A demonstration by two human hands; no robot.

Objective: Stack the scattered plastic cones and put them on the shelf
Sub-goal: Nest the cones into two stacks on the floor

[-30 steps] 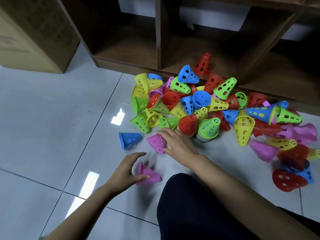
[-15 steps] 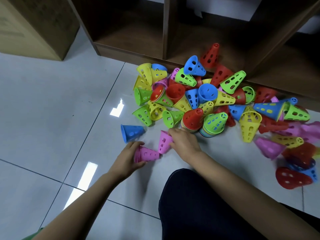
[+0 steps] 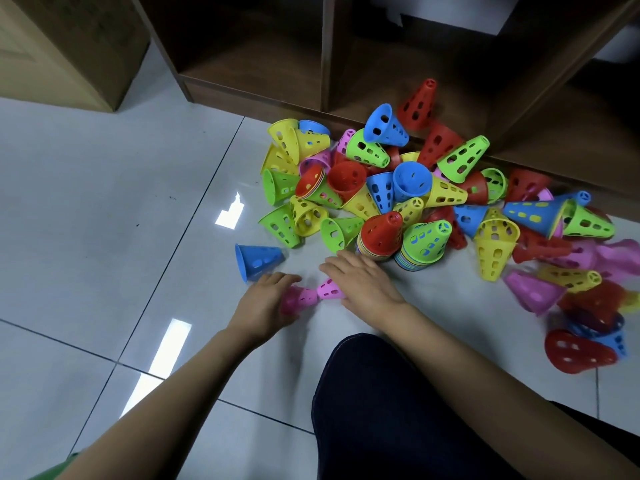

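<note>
Near pile (image 3: 381,192), pink cones (image 3: 329,289) now tip-to-tip; left fingers (image 3: 277,278) grasping one, right fingers (image 3: 334,265) unclear.

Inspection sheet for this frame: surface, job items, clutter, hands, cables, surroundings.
Surface: glossy pale tiled floor with light reflections.
Job's things: heap of cones in mixed colours lies against the shelf base. At its near edge stand a red-topped stack and a green-topped stack. A blue cone lies on its side, apart at the left.
Clutter: nothing seen.
Hands: left hand grips the left pink cone. The right hand lies over the right pink cone, its grip hidden. The narrow ends of the two cones nearly meet.
Cables: nothing seen.
Surroundings: tan box at far left; the person's dark-trousered knee in the foreground.
</note>
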